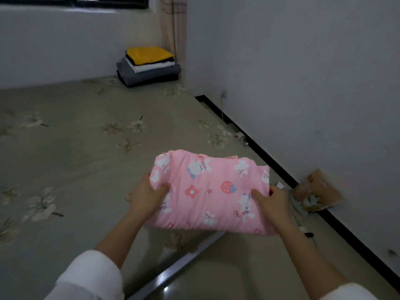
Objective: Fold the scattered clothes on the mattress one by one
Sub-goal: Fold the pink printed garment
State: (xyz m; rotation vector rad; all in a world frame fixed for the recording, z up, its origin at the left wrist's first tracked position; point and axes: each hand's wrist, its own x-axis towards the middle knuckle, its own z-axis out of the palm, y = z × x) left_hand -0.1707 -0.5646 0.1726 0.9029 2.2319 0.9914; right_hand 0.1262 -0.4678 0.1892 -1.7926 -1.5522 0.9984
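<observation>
A bedroom in a home is shown. Most of the floor is taken up by a big mattress [91, 161] covered with a sheet printed with flowers. At the far end, a stack of folded clothes [149, 65] is kept in the corner, next to a curtain [173, 29]. A window [75, 1] is set high in the far wall. Plain white walls [303, 72] are seen on the right.

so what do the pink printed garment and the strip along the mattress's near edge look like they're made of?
Pink printed garment: looks like soft, matte knit fabric, possibly cotton jersey; it bunches and creases where the left hand and right hand grip it. Strip along the mattress edge: seems to be metal or glossy plastic; it is straight, hard-edged and shows a bright specular glint.
</observation>
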